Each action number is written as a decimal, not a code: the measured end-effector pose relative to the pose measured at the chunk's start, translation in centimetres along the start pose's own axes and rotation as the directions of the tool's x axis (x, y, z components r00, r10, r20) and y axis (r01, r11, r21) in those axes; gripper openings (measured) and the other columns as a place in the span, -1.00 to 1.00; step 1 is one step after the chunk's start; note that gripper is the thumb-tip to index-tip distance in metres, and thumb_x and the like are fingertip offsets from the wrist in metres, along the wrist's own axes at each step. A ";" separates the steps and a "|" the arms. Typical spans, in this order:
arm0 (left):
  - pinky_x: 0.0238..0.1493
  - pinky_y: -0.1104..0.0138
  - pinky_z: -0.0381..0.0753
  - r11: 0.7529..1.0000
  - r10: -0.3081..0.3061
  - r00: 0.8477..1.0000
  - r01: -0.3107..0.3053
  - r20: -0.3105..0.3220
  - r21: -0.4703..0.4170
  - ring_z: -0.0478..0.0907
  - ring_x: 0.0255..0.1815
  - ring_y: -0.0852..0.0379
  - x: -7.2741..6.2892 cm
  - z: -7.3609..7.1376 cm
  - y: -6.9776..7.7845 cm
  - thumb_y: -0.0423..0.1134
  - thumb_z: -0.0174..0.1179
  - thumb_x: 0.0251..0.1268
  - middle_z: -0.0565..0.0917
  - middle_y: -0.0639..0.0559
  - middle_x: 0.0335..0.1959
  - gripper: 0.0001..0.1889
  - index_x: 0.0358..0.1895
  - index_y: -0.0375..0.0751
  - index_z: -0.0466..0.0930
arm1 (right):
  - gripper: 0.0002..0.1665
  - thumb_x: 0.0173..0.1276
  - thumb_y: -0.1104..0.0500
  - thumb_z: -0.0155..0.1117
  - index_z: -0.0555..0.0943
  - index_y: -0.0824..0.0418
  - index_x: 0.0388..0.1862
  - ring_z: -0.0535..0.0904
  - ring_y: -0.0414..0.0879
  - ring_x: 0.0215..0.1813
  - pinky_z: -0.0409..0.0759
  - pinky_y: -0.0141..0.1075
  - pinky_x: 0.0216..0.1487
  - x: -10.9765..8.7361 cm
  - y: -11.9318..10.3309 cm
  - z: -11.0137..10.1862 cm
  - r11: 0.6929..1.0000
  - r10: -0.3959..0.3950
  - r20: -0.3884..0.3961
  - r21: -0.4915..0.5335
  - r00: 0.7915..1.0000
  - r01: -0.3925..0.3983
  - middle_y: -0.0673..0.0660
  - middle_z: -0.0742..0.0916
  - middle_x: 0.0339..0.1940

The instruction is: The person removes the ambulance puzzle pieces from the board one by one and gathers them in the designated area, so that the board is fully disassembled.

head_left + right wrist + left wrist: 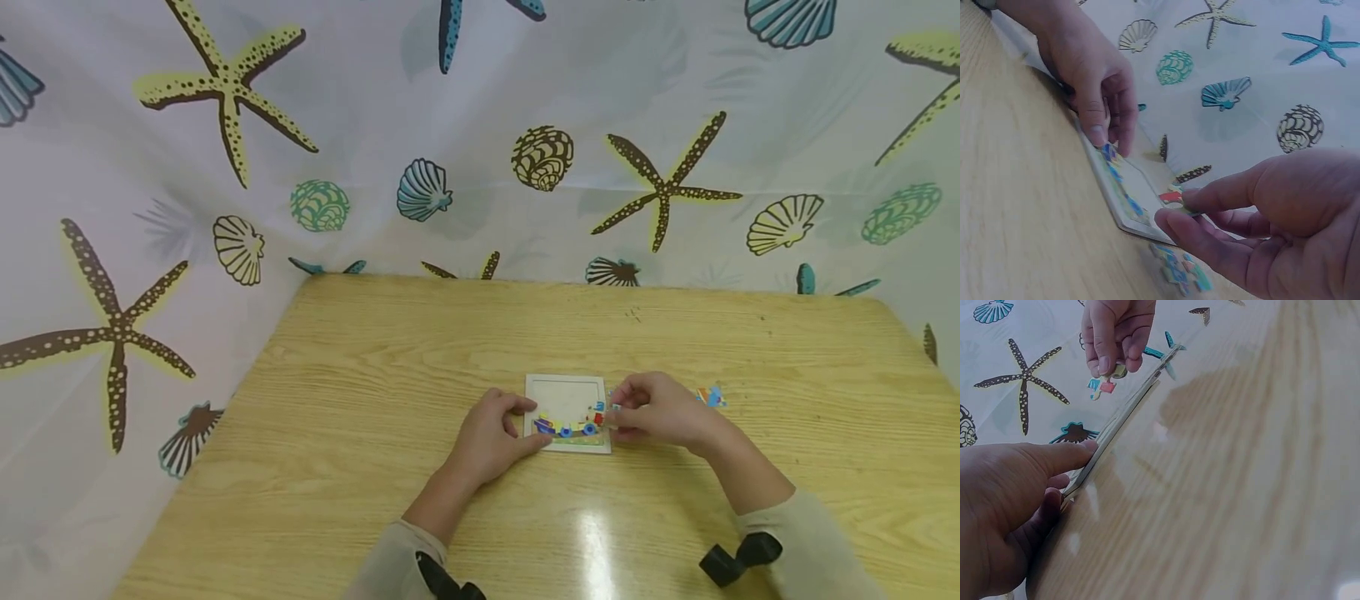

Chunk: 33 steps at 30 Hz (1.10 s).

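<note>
A small square jigsaw board (566,395) with a pale rim lies on the table. Joined colourful puzzle pieces (567,430) fill its lower part, and its upper part shows bare backing. My left hand (490,435) holds the board by its left side and near corner, thumb along the front rim. Between thumb and fingertips, my right hand (662,414) pinches a puzzle piece (1107,386) with red, blue and yellow-green on it, beside the board's right edge. In the right wrist view that piece is partly hidden by the fingers.
Loose puzzle pieces (711,396) lie on the wooden table (375,358) right of the board, beyond my right hand. A white cloth (480,125) printed with shells and starfish hangs behind the table and along its left side.
</note>
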<state>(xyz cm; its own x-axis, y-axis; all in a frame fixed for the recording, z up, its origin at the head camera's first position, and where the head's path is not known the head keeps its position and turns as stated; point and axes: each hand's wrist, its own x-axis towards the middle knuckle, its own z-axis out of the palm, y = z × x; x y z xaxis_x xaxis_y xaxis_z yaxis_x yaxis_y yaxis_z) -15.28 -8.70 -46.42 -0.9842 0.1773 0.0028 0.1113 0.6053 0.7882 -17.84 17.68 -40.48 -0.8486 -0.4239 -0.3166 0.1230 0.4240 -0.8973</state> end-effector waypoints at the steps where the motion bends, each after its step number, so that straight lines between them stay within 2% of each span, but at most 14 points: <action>1: -0.38 0.39 0.42 1.000 -0.001 1.000 0.001 0.002 0.000 0.40 -0.40 0.20 0.0 0.0 0.0 -0.02 0.51 0.08 0.54 0.04 -0.14 -0.53 0.06 -0.10 0.68 | -0.75 0.43 0.29 0.25 0.50 0.46 -0.05 0.75 0.04 -0.18 0.73 -0.17 -0.08 -0.2 0.2 -0.3 1.000 -0.004 0.002 0.009 1.000 0.004 0.19 0.62 -0.29; 9: -0.37 0.39 0.43 1.000 -0.002 1.000 0.002 -0.007 0.000 0.40 -0.39 0.19 0.1 0.1 -0.1 -0.03 0.51 0.09 0.54 0.03 -0.13 -0.52 0.07 -0.11 0.68 | -0.67 0.46 0.26 0.23 0.44 0.45 0.07 0.76 0.03 -0.16 0.73 -0.13 -0.09 -1.3 0.6 -2.9 1.000 -0.015 0.007 -0.001 1.000 0.015 0.21 0.66 -0.28; 16: -0.37 0.39 0.42 1.000 -0.004 1.000 0.004 -0.002 -0.004 0.39 -0.39 0.19 0.1 0.0 0.1 -0.02 0.51 0.08 0.53 0.03 -0.15 -0.52 0.06 -0.12 0.68 | -0.67 0.46 0.26 0.23 0.47 0.45 0.08 0.75 0.11 -0.09 0.72 -0.12 -0.04 -2.1 1.0 -4.9 0.999 -0.029 0.042 -0.029 0.999 0.030 0.26 0.65 -0.23; 25: -0.37 0.39 0.42 1.000 -0.010 1.000 0.010 -0.008 0.001 0.40 -0.39 0.19 0.0 -0.2 0.0 -0.02 0.51 0.09 0.54 0.04 -0.13 -0.52 0.07 -0.10 0.67 | -0.64 0.42 0.24 0.28 0.50 0.46 0.06 0.74 0.10 -0.13 0.72 -0.14 -0.05 -2.5 1.7 -6.5 0.996 0.013 -0.021 -0.087 1.000 -0.015 0.22 0.63 -0.25; 33: -0.37 0.39 0.42 1.000 0.000 1.000 0.000 0.002 0.000 0.39 -0.39 0.19 -0.1 -0.1 0.1 -0.02 0.50 0.09 0.53 0.05 -0.15 -0.52 0.07 -0.10 0.67 | -0.69 0.42 0.27 0.27 0.47 0.47 0.00 0.71 -0.02 -0.13 0.72 -0.22 -0.09 -3.2 3.2 -8.2 0.981 0.065 -0.039 -0.183 0.997 -0.071 0.23 0.68 -0.19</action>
<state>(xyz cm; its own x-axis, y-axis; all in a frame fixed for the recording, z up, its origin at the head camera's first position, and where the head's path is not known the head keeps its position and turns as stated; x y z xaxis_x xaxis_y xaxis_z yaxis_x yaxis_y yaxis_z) -15.19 -8.67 -46.27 -0.9839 0.1785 0.0018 0.1112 0.6049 0.7885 -18.98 26.96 -39.85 -0.8582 -0.3640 -0.3619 0.0869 0.5919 -0.8013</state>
